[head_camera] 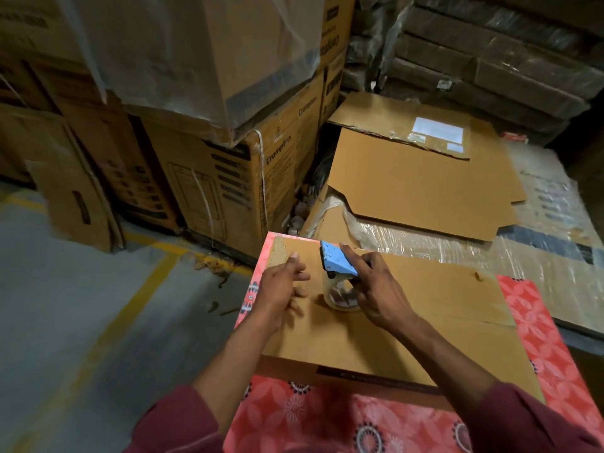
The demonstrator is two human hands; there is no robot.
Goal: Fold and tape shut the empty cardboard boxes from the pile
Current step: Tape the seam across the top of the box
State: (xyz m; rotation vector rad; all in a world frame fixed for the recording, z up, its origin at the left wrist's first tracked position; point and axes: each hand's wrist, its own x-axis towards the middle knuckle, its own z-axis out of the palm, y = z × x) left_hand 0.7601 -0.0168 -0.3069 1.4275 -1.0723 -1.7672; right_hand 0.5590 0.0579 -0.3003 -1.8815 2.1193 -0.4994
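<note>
While right hand [376, 292] fingers clamp the tape dispenser [338, 261], the box [392, 325] seam runs toward 3 o'clock; left hand [282, 286] fingers spread, at 9

Flat cardboard box [408, 325]: plain tan-brown, with a dark printed strip on the near edge.
Tape dispenser [336, 261]: light blue body over a clear tape roll.
Bench cloth [529, 322]: coral red with a pale floral print and dark ringed medallions.
Sleeves [176, 426]: maroon.
Concrete floor [65, 305]: grey with yellow painted lines.
Stacked cartons [228, 178]: brown with black print.
</note>
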